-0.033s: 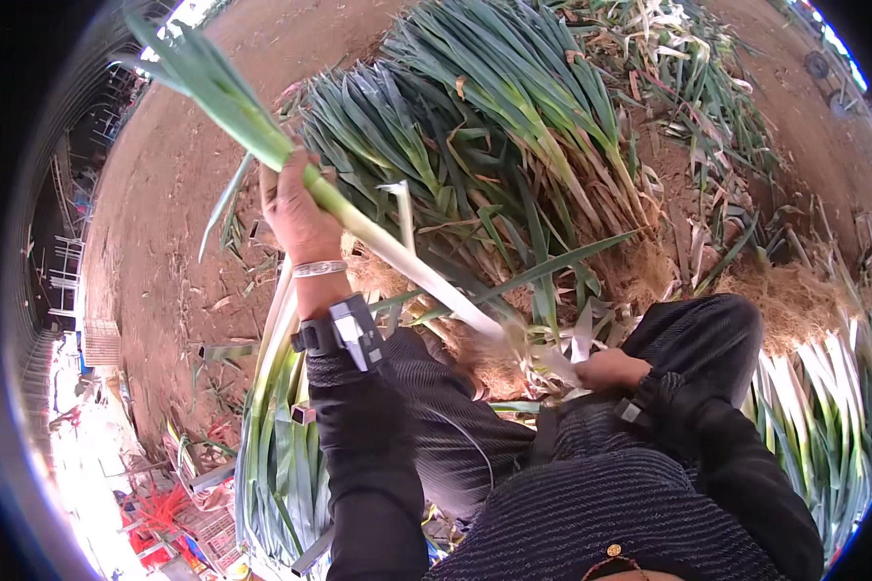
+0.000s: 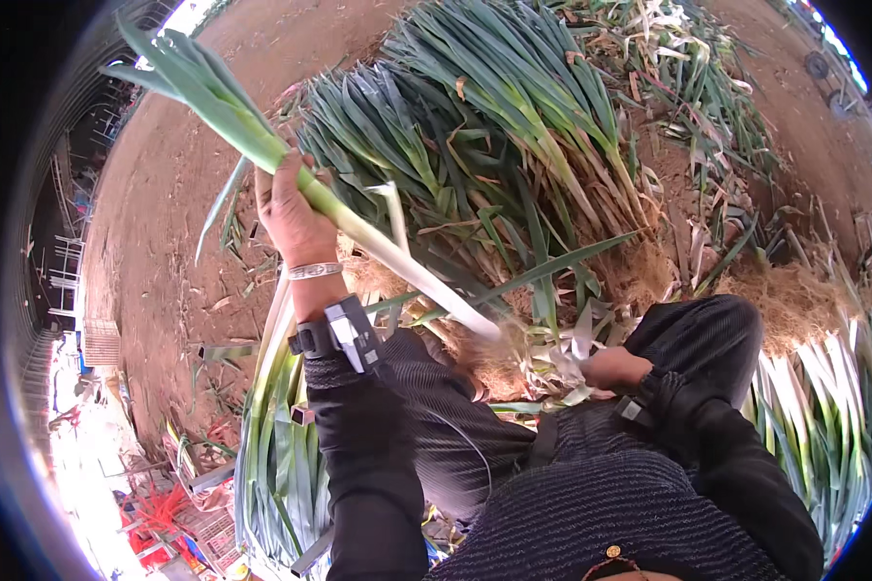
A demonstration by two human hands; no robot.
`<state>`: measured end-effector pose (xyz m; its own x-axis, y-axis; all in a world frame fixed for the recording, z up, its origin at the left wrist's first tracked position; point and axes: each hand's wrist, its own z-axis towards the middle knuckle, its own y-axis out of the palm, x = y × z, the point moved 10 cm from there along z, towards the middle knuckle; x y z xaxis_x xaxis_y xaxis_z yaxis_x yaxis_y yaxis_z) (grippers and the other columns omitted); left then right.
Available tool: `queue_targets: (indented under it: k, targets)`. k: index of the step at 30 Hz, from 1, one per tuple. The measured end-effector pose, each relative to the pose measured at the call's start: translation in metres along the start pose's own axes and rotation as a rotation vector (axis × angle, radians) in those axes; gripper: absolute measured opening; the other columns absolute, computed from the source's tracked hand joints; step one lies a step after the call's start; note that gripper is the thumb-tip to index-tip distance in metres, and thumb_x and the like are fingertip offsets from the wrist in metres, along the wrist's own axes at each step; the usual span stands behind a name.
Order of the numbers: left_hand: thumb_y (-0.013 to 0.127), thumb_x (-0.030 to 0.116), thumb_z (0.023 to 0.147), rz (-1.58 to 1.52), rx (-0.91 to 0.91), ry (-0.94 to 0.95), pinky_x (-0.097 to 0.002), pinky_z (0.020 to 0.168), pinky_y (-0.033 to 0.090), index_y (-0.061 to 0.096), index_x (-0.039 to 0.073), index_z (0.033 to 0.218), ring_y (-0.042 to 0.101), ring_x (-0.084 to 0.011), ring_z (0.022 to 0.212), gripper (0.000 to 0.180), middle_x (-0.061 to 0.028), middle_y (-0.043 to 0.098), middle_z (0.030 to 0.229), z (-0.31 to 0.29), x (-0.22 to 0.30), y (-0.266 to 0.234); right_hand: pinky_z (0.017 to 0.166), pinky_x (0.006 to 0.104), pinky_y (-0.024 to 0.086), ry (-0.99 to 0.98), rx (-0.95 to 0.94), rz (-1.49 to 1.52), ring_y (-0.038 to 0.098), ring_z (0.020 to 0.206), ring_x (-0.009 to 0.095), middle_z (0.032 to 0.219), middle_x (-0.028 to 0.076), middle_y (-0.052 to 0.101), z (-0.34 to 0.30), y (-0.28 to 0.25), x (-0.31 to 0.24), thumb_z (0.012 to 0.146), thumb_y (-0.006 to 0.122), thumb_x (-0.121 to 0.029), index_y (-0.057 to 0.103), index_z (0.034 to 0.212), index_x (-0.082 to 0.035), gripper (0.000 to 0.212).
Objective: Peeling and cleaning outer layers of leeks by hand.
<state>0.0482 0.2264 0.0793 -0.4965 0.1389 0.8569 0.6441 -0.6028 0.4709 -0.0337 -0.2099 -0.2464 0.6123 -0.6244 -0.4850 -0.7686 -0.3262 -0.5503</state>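
My left hand (image 2: 298, 218) is closed around a long leek (image 2: 383, 250) where its green leaves meet the pale stalk. The leek slants from the leafy top at the upper left down to its root end, which is blurred near my knees. My right hand (image 2: 615, 370) is closed by my right thigh, with pale peeled leaf strips (image 2: 564, 373) at its fingers. Its fingertips are partly hidden. Just beyond my hands lies a large heap of leeks (image 2: 513, 87) with dark green leaves and brown, stringy roots.
Pale-stalked leeks (image 2: 824, 407) lie at my right, and another bunch (image 2: 281, 465) lies beside my left leg. Leaf scraps (image 2: 669, 39) are piled at the far right on the brown dirt ground (image 2: 184, 203). Red material (image 2: 160, 513) and a crate (image 2: 213, 537) are at the lower left.
My left hand and the leek have shifted slightly left. My right hand has moved a little to the right, and the pale strips beside it have changed shape.
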Motion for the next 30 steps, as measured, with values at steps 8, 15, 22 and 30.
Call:
queue_targets:
  k: [8,15,22,30]
  targets:
    - [0.057,0.007,0.083,-0.326,-0.270,-0.232,-0.0335,0.066,0.050,0.046,0.006,0.132,0.058,-0.0200,0.086,0.050,-0.0162,0.060,0.117,-0.020,-0.025,0.032,0.071,0.0323,0.049,-0.413,0.372,1.017,0.060,0.083,0.016,0.093,0.006,0.062,0.009,-0.194,-0.115,0.099,0.047,-0.040,0.061,0.103,-0.005,0.037]
    - [0.053,0.017,0.086,-0.327,-0.377,-0.196,-0.0335,0.066,0.050,0.041,0.003,0.134,0.060,-0.0220,0.088,0.051,-0.0197,0.058,0.120,-0.032,-0.020,0.070,0.078,0.0263,0.047,-0.641,0.303,1.645,0.059,0.086,0.011,0.093,0.002,0.063,0.015,-0.247,-0.179,0.097,0.058,-0.023,0.058,0.103,-0.004,0.020]
    - [0.052,0.044,0.096,-0.368,-0.400,-0.170,-0.0265,0.065,0.049,0.042,0.005,0.132,0.055,-0.0162,0.084,0.054,-0.0125,0.058,0.109,-0.027,-0.009,0.055,0.071,0.0309,0.048,-0.852,0.196,1.924,0.055,0.072,0.012,0.079,0.000,0.054,0.006,-0.239,-0.165,0.099,0.053,-0.020,0.051,0.098,-0.007,0.013]
    - [0.060,0.058,0.085,-0.379,-0.401,-0.146,-0.0239,0.059,0.045,0.050,0.011,0.121,0.050,-0.0126,0.072,0.061,-0.0072,0.059,0.094,-0.027,0.000,0.047,0.070,0.0393,0.051,-0.097,0.176,-0.003,0.066,0.081,0.031,0.092,0.013,0.067,-0.015,-0.093,-0.025,0.084,0.064,-0.019,0.062,0.108,-0.005,0.027]
